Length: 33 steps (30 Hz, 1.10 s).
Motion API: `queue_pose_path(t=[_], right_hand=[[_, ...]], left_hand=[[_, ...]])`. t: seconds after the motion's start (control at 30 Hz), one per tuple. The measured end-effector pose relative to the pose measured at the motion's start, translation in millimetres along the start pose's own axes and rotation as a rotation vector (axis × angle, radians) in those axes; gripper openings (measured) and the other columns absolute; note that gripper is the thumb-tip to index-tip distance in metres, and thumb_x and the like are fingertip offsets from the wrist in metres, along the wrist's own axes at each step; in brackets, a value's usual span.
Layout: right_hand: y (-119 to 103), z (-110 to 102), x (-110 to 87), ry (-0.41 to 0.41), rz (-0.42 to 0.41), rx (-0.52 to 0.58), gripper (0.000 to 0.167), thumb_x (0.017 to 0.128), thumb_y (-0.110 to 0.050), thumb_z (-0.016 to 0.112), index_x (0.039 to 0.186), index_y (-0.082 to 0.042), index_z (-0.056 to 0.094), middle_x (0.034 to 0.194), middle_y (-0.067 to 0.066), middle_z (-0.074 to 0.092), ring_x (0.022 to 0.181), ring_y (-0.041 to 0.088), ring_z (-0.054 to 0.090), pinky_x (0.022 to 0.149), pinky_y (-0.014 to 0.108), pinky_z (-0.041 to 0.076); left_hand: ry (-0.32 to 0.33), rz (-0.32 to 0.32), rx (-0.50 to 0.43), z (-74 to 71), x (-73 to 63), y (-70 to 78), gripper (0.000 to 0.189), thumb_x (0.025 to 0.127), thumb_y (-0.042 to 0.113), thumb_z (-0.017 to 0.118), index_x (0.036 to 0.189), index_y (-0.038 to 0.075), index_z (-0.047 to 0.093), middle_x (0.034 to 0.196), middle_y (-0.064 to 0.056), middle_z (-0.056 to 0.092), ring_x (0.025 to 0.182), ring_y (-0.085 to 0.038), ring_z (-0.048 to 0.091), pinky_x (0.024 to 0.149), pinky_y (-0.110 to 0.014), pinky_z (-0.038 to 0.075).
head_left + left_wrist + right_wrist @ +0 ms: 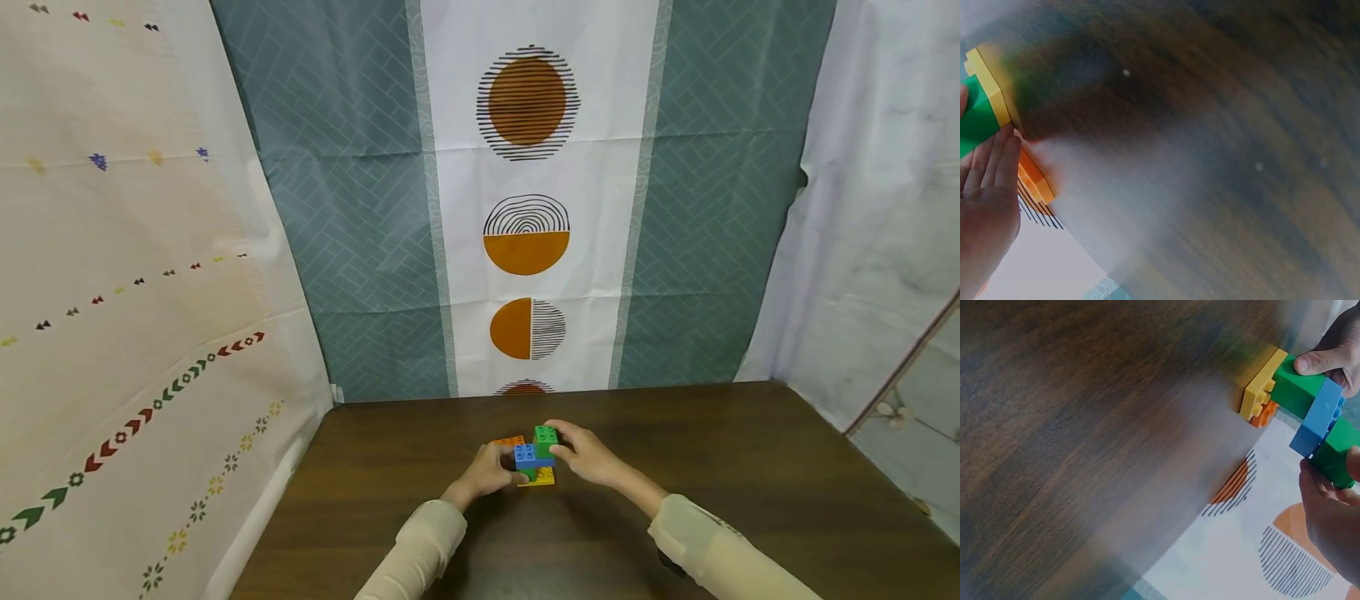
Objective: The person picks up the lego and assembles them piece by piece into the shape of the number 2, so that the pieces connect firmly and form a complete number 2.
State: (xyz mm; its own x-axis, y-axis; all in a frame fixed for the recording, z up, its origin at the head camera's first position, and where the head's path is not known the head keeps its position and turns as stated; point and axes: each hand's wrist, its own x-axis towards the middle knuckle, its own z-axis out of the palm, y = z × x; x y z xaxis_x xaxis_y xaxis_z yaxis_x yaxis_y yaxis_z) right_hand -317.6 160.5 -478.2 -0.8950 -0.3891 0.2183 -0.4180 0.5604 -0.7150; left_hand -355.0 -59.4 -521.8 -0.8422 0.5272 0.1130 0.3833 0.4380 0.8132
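Note:
My left hand (486, 472) grips the lower green brick (1296, 387), its thumb on one side and its fingers on the other. That brick stands on a flat yellow brick (1262, 384) on the table. A blue brick (1317, 420) lies across its top, jutting out to the right. Above the jutting end, my right hand (591, 457) pinches a second green brick (545, 442) between thumb and fingers. This brick meets the blue one; whether it is fully pressed down I cannot tell. Behind the stack sits an orange brick (510, 440), partly hidden.
The dark wooden table (675, 467) extends around the stack on all sides. At its back edge hangs a patterned curtain (360, 250), with a pale cloth (150, 292) at the left and a whitish sheet (862, 250) at the right.

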Motion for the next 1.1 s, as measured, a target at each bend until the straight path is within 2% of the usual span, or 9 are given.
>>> queue_pose_path(t=[0.2,0.3,0.47,0.6,0.7,0.83,0.93,1.1], right_hand=[[0.0,1.0,2.3,-0.011,0.022,0.030,0.039,0.098,-0.009,0.054,0.136,0.002,0.048,0.123,0.020,0.062,0.108,0.028,0.061,0.088,0.036,0.054],[0.7,0.4,1.9,-0.018,0.010,0.035,0.038,0.099,-0.008,0.054,0.135,0.003,0.048,0.120,0.020,0.063,0.103,0.026,0.062,0.085,0.035,0.054],[2.1,1.7,-0.9,-0.023,-0.012,-0.047,0.039,0.100,-0.009,0.052,0.136,0.004,0.047,0.116,0.017,0.063,0.097,0.021,0.061,0.082,0.032,0.052],[1.4,2.6,-2.8,-0.009,-0.036,-0.113,0.042,0.100,-0.009,0.051,0.139,0.006,0.045,0.124,0.019,0.061,0.101,0.022,0.060,0.087,0.037,0.052],[0.4,1.7,-3.3,0.012,-0.061,-0.138,0.041,0.100,-0.008,0.051,0.137,0.007,0.045,0.124,0.020,0.061,0.100,0.023,0.060,0.087,0.039,0.052],[-0.5,0.7,-2.4,0.018,-0.094,-0.167,0.039,0.099,-0.008,0.051,0.135,0.007,0.047,0.116,0.019,0.062,0.094,0.021,0.058,0.082,0.038,0.051],[-1.2,1.1,-2.8,0.017,-0.103,-0.179,0.038,0.099,-0.008,0.051,0.134,0.007,0.047,0.117,0.019,0.062,0.097,0.023,0.059,0.086,0.041,0.052],[-0.4,3.2,-3.1,0.025,-0.107,-0.177,0.032,0.099,-0.007,0.051,0.130,0.003,0.048,0.099,0.011,0.060,0.085,0.016,0.055,0.076,0.033,0.050]], left_hand=[[0.007,-0.006,0.005,-2.3,0.3,-1.2,0.022,0.078,0.008,0.079,0.096,-0.002,0.072,0.089,-0.014,0.075,0.073,-0.009,0.064,0.073,-0.026,0.056],[0.005,-0.003,0.006,-2.2,1.6,-3.0,0.022,0.078,0.008,0.079,0.096,-0.002,0.072,0.089,-0.014,0.075,0.074,-0.010,0.065,0.073,-0.027,0.056],[-0.003,0.002,0.036,0.5,2.9,-7.0,0.021,0.078,0.009,0.080,0.095,-0.001,0.073,0.088,-0.012,0.075,0.073,-0.007,0.063,0.070,-0.023,0.054],[-0.003,0.006,0.029,1.1,2.5,-5.9,0.021,0.078,0.008,0.080,0.094,-0.002,0.073,0.087,-0.013,0.075,0.071,-0.007,0.063,0.069,-0.021,0.054],[-0.001,0.015,0.018,0.8,2.9,-3.1,0.021,0.078,0.007,0.079,0.095,-0.003,0.072,0.087,-0.014,0.075,0.071,-0.007,0.063,0.068,-0.022,0.054],[0.004,0.016,0.025,-0.7,2.7,-0.4,0.020,0.078,0.006,0.079,0.095,-0.003,0.072,0.087,-0.014,0.075,0.073,-0.009,0.063,0.069,-0.022,0.054],[0.003,0.012,0.028,-0.7,2.0,0.6,0.020,0.079,0.006,0.078,0.095,-0.003,0.072,0.088,-0.014,0.075,0.073,-0.009,0.063,0.068,-0.022,0.054],[0.004,0.010,0.030,0.4,0.6,0.8,0.021,0.078,0.007,0.079,0.095,-0.004,0.072,0.088,-0.015,0.075,0.072,-0.008,0.062,0.068,-0.022,0.053]])
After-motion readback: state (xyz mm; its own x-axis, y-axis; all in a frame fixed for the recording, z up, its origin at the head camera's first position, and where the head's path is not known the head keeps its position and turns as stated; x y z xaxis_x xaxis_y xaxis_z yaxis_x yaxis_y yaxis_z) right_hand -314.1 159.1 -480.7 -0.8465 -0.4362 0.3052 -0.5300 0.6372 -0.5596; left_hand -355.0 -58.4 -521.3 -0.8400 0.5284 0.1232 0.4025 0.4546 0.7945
